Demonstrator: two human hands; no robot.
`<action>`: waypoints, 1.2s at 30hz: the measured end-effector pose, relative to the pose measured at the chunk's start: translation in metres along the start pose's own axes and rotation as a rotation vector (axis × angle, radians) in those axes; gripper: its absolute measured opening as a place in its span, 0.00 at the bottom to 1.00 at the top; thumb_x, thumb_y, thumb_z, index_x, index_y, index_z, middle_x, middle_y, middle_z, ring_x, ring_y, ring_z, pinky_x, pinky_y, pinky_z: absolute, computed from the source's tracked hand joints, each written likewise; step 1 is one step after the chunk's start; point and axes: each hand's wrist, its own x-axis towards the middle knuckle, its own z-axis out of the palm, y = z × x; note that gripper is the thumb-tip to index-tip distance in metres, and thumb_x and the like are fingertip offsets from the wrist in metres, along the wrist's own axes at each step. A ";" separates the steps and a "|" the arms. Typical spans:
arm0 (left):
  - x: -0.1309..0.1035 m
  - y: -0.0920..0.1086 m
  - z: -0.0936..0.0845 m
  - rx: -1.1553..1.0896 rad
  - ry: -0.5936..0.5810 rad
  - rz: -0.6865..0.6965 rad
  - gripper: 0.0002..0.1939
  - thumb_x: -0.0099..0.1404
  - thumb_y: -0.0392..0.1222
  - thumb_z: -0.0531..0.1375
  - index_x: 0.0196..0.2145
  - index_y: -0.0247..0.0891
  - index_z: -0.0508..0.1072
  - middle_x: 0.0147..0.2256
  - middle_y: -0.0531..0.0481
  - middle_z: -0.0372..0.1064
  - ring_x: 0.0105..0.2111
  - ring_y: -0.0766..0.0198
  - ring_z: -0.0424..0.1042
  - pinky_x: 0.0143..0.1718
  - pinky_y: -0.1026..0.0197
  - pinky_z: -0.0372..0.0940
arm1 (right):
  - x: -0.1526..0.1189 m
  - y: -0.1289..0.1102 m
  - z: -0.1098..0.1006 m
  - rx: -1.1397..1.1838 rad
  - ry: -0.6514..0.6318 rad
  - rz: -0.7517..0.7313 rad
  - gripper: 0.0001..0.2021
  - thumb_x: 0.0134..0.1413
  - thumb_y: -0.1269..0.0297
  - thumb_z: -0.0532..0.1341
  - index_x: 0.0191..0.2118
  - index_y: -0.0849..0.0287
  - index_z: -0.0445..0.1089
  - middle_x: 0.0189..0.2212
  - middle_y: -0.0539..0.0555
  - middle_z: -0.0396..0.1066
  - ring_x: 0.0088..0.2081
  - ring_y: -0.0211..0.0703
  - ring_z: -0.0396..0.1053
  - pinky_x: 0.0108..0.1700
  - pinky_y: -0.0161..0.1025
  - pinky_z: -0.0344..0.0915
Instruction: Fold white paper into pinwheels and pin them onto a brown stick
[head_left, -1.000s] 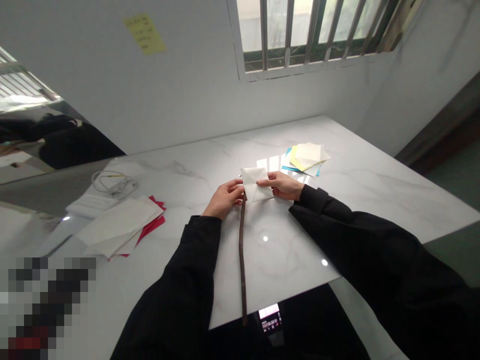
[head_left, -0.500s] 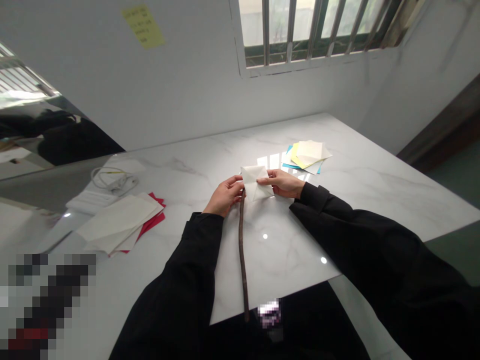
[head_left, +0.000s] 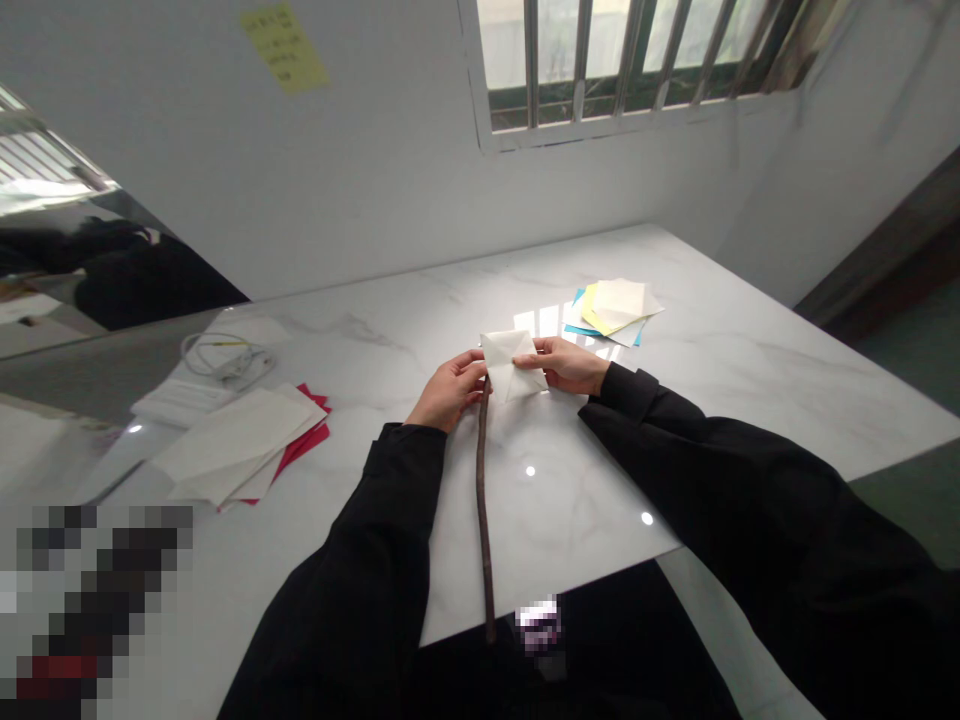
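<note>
1 barred window [head_left: 600, 50], pale wall [head_left: 360, 180], marbled white table [head_left: 750, 370] below.

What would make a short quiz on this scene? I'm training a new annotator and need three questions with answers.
1. Whose thumb lies on the face of the folded paper: a) the left's, b) the right's?
2. True or false: the stick runs down from beside the left hand toward the near edge of the table.
3. Fill in the colour: the note on the wall is ____.

Key: 1 b, the right hand; 2 true; 3 yellow.
</note>
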 end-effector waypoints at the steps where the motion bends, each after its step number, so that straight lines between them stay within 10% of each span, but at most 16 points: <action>1: 0.000 0.000 0.000 0.001 -0.003 -0.001 0.22 0.52 0.51 0.72 0.42 0.40 0.79 0.29 0.51 0.73 0.26 0.67 0.71 0.27 0.67 0.61 | 0.000 0.000 0.000 -0.001 0.000 0.001 0.19 0.47 0.63 0.77 0.45 0.64 0.79 0.43 0.59 0.82 0.41 0.46 0.79 0.42 0.37 0.76; 36: 0.000 0.003 0.002 -0.059 -0.025 -0.039 0.21 0.53 0.44 0.71 0.44 0.36 0.79 0.32 0.48 0.76 0.25 0.69 0.71 0.23 0.69 0.61 | 0.000 -0.002 -0.003 0.010 -0.043 0.022 0.18 0.48 0.64 0.77 0.44 0.65 0.79 0.41 0.59 0.82 0.39 0.44 0.78 0.43 0.36 0.75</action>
